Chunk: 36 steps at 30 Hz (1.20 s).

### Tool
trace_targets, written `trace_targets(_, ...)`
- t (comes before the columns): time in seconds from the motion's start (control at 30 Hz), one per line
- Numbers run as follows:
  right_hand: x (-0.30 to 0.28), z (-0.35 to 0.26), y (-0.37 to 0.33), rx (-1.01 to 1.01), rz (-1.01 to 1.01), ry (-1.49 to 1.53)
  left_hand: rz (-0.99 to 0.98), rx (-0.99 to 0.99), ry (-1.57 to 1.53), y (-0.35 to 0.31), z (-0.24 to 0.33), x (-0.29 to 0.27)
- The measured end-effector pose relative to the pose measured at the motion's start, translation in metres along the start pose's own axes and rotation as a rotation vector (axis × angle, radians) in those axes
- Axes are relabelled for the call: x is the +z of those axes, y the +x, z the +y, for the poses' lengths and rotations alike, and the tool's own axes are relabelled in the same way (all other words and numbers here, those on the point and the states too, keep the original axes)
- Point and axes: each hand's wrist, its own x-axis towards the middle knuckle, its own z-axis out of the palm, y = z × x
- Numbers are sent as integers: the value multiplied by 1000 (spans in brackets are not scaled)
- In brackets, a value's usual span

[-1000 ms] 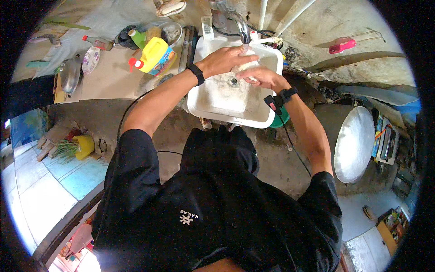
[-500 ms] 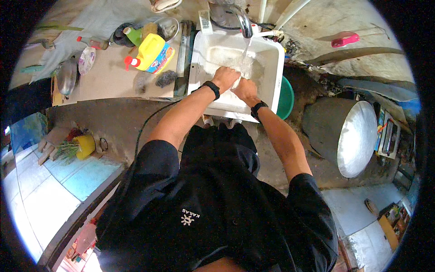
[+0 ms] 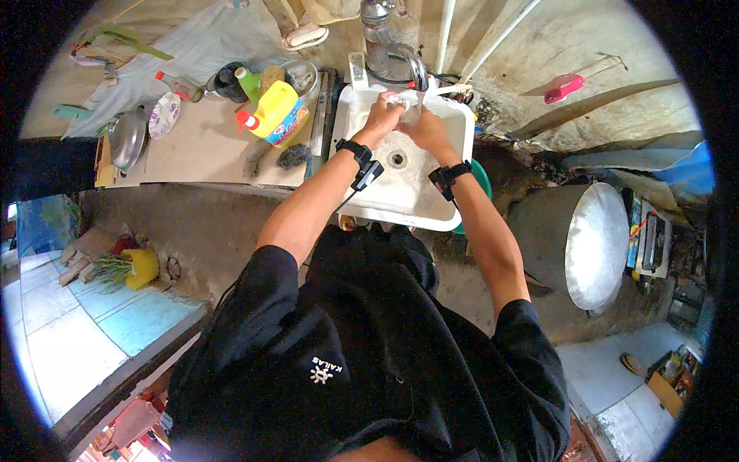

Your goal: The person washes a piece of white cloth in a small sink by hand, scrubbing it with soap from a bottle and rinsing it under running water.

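Observation:
My left hand (image 3: 382, 122) and my right hand (image 3: 428, 129) are close together over the white sink (image 3: 466, 138), just under the chrome faucet (image 3: 416, 68). Between them is a wet, whitish thing (image 3: 409, 115); it may be a cloth, but its kind is not clear. Fingers of both hands are closed around it, and the fingertips are partly hidden. Water comes down from the spout onto it. Below the hands the drain hole (image 3: 397, 159) shows in the basin floor. Each wrist wears a black band with a small device.
Left of the sink, a counter (image 3: 192, 154) holds a yellow jug (image 3: 279, 114), dark scouring pads (image 3: 293, 156), a metal bowl (image 3: 300, 75), bottles and a patterned dish (image 3: 165, 115). A green basin (image 3: 479, 185) sits right of the sink, and a large metal vessel (image 3: 595, 246) stands farther right.
Both hands have moved away from me, up under the faucet, with the whitish thing between them. The water pooled in the sink has drained, and the drain now shows. My view has shifted slightly.

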Motion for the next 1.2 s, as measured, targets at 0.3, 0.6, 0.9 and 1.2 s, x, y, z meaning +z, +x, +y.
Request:
trace_targets(0.3,-43,-14,2,-20,-75,211,-93,36,-275,13,-4,-18)
trace_targets(0.6,-38,-12,-16,-24,54,21,50,-85,-328,-14,13,10)
trace_targets(0.9,-45,-12,13,132,69,446,-118,59,-685,-19,-33,-27)
trace_targets(1.2,-62,-44,-11,8,79,-2,31,287,367,4,-43,-24)
